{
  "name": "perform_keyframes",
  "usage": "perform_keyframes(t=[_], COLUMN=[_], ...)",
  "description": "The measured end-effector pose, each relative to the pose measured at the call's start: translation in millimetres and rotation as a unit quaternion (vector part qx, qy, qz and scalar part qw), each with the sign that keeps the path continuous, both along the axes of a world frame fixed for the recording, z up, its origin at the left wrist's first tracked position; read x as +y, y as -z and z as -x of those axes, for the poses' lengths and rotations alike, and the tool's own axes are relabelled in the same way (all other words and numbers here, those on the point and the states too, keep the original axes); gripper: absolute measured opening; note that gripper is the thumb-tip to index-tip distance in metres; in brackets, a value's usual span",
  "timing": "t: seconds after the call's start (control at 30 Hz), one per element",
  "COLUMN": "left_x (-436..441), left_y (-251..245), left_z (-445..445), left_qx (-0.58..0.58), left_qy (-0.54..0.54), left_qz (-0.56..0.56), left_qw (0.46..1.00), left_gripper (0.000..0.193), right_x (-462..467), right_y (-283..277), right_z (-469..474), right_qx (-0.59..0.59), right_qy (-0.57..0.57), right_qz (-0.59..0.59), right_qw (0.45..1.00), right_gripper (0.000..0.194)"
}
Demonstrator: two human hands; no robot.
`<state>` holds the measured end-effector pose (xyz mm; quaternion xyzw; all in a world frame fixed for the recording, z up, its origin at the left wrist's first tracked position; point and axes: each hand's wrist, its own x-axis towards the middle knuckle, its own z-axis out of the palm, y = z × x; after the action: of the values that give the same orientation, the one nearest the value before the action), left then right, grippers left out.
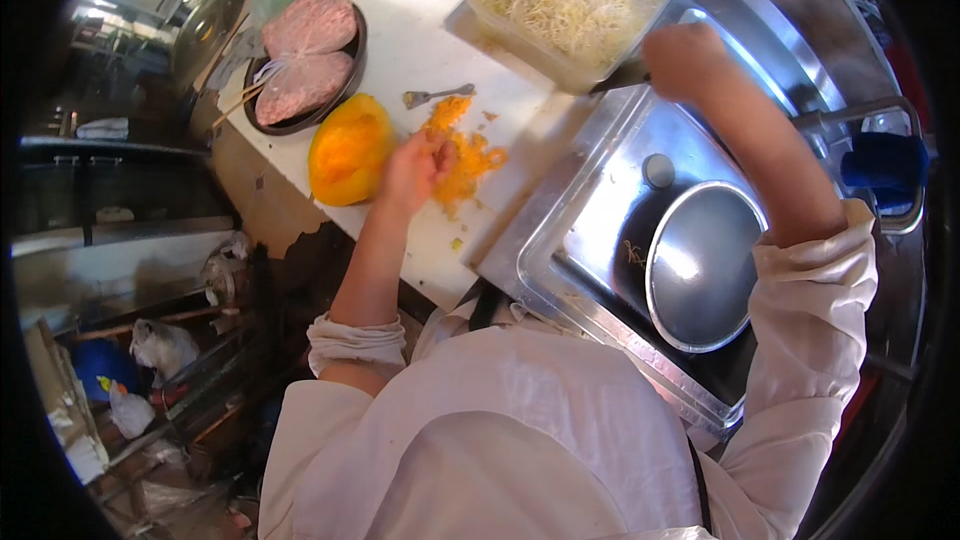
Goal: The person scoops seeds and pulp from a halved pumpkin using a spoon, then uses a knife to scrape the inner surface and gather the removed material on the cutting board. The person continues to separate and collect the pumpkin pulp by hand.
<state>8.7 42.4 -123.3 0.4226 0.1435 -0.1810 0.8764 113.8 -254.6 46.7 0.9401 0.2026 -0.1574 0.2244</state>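
Observation:
My left hand (420,169), slightly blurred with its fingers curled, is at a heap of orange squash pulp (472,161) on the white board (405,52). Left of it lies a halved squash (351,154), cut face up. A fork (439,94) lies just above the pulp. My right hand (681,64) is curled in a fist over the sink's upper edge, beside a plastic tub of bean sprouts (577,0). A dark, blade-like piece (619,80) shows at its left; whether the hand grips it is hard to tell.
Tied bags of ground meat (307,52) rest in a dark bowl (360,64) at the upper left. The steel sink (585,232) at the right holds an oval metal lid or pan (705,270) and a small round disc (658,170). A faucet (862,112) stands at the far right.

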Motion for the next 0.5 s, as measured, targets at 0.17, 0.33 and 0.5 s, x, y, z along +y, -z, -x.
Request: perform_keyframes(t=[0.17, 0.33, 0.5], left_x=[22.8, 24.7, 10.6], left_y=[27.9, 44.5, 38.3], left_z=[52.5, 87.4, 96.7], left_qx=[0.035, 0.063, 0.105], left_qy=[-0.107, -0.074, -0.080], left_qz=[0.025, -0.196, -0.267], left_qw=[0.993, 0.976, 0.955], left_gripper=[0.010, 0.013, 0.010], right_x=[2.2, -4.9, 14.4], right_y=[14.4, 10.7, 45.0], right_z=[7.1, 26.3, 72.5], right_qx=[-0.009, -0.151, -0.202], right_qy=[-0.022, -0.114, -0.240], right_qz=[0.091, 0.060, -0.363], right_qw=[0.996, 0.980, 0.878], right_gripper=[0.021, 0.026, 0.017])
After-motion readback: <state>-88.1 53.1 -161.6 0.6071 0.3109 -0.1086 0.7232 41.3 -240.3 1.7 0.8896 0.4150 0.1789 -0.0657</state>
